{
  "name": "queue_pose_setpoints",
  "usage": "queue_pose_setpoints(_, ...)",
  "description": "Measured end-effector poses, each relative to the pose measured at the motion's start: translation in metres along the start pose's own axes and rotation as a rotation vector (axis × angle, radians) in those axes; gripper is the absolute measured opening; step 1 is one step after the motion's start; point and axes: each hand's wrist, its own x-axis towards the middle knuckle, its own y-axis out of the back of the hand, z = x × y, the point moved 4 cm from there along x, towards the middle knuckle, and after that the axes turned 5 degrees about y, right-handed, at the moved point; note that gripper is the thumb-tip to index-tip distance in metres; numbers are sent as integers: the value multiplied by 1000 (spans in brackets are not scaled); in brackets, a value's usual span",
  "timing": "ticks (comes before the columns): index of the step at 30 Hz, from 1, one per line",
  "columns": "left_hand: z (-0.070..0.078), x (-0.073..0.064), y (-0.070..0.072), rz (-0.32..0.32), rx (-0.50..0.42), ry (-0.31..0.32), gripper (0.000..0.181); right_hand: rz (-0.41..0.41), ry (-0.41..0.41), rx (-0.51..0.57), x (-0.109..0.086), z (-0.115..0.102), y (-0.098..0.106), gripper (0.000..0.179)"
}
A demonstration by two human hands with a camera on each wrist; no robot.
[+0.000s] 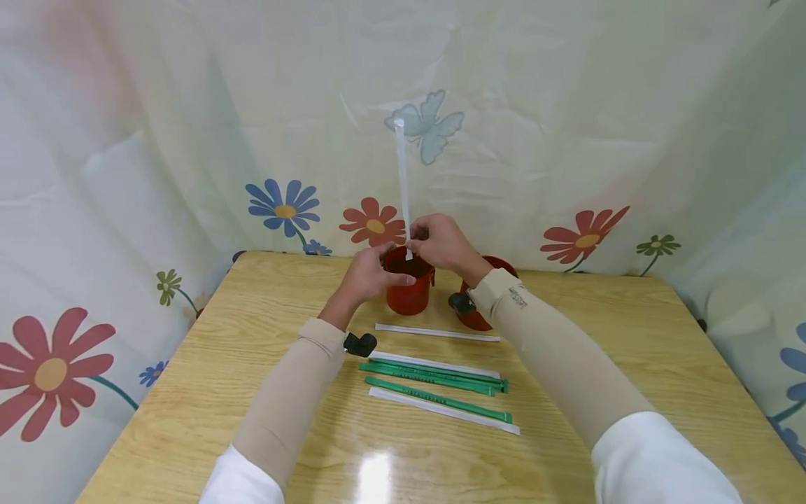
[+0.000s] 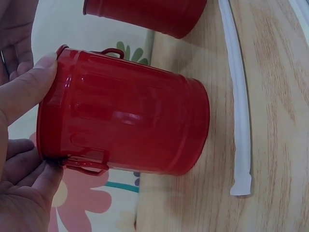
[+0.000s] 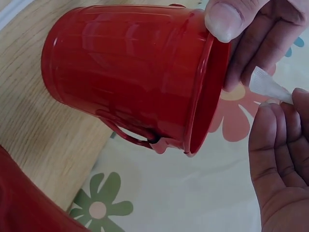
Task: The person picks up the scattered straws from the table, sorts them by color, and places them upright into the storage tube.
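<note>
My left hand [image 1: 370, 275] grips a small red metal bucket [image 1: 408, 301] at its rim, the thumb on the near side and the fingers round the far side. The bucket stands upright near the table's back edge, with small loop handles showing in the left wrist view. Over its mouth, my right hand [image 1: 442, 241] pinches a white paper-wrapped straw [image 1: 403, 175] close to its lower end. The straw points up almost vertically, and its crimped wrapper end [image 3: 266, 87] shows at the bucket's opening in the right wrist view.
A second red bucket [image 1: 474, 321] stands to the right, partly behind my right forearm. In front of the buckets a white wrapped straw [image 1: 437, 332] lies crosswise. Nearer are slim green printed sticks [image 1: 437, 400] and more white straws [image 1: 443, 411]. A flowered curtain [image 1: 504, 126] hangs behind the table.
</note>
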Motion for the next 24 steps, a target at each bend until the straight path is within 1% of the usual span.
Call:
queue_pose_setpoints(9, 0, 0, -6, 0, 4, -8, 59, -4, -23, -26, 4, 3, -1, 16)
queue_pose_setpoints(12, 0, 0, -7, -5, 6, -11, 59, -28, -49, -33, 4, 5, -2, 19)
queue_pose_setpoints(16, 0, 0, -6, -20, -11, 6, 64, -68, -85, -70, 2, 9, 0, 24)
queue_pose_setpoints(20, 0, 0, -2, -22, -41, 25, 71, -76, -63, -96, 1, 11, 3, 25)
queue_pose_setpoints(24, 0, 2, 0, -14, -40, 6, 71, -71, -33, -88, -4, 14, 7, 21)
